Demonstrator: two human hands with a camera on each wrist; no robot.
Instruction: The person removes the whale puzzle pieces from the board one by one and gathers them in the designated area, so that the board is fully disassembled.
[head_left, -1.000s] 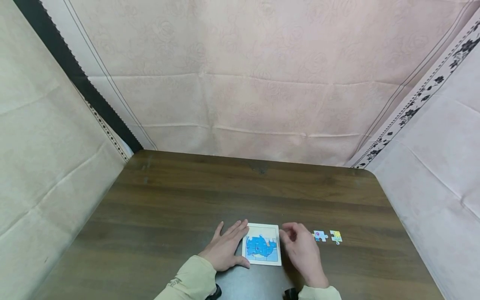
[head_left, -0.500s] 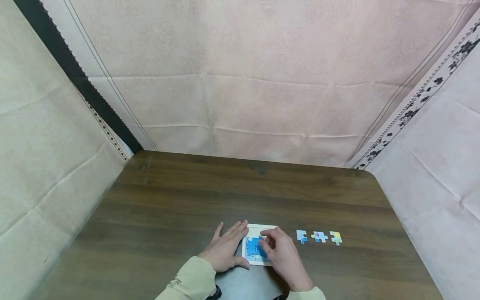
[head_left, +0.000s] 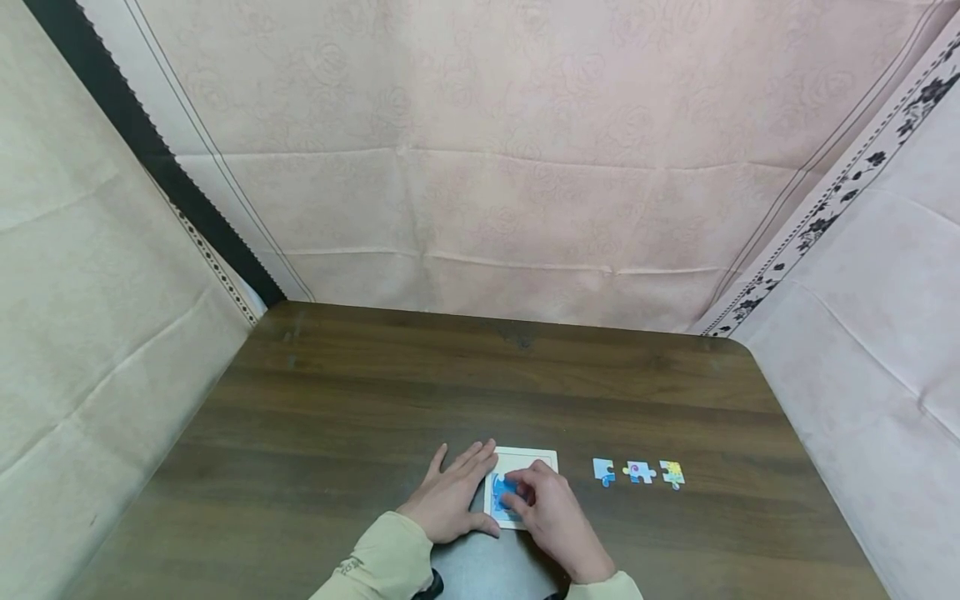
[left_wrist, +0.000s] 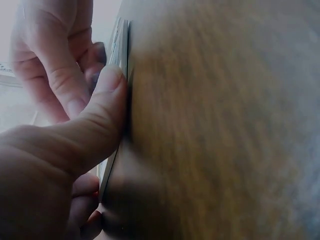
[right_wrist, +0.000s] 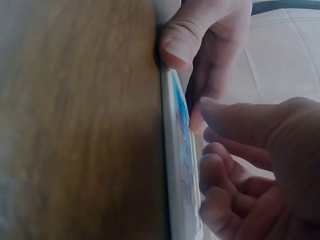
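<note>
A small square jigsaw puzzle with a white frame [head_left: 527,456] lies flat near the table's front edge. Its lower part shows a blue picture [head_left: 498,492], partly covered by my right hand, and a pale strip runs above. My left hand [head_left: 452,496] lies against the frame's left side with straight fingers, its thumb [left_wrist: 107,95] touching the near edge. Over the middle of the picture is my right hand [head_left: 551,508], bent thumb and index finger apart at the tips. No piece shows between them in the right wrist view, where the frame [right_wrist: 175,150] appears edge-on.
Three loose jigsaw pieces lie in a row right of the frame: a light blue one [head_left: 603,471], a blue one with a pink spot [head_left: 639,472] and a yellow one [head_left: 672,473]. The brown wooden table [head_left: 420,375] ends at cloth-covered walls behind and at both sides.
My right hand has moved left from beside the frame to above the blue picture, uncovering the light blue loose piece. The left hand stays in place.
</note>
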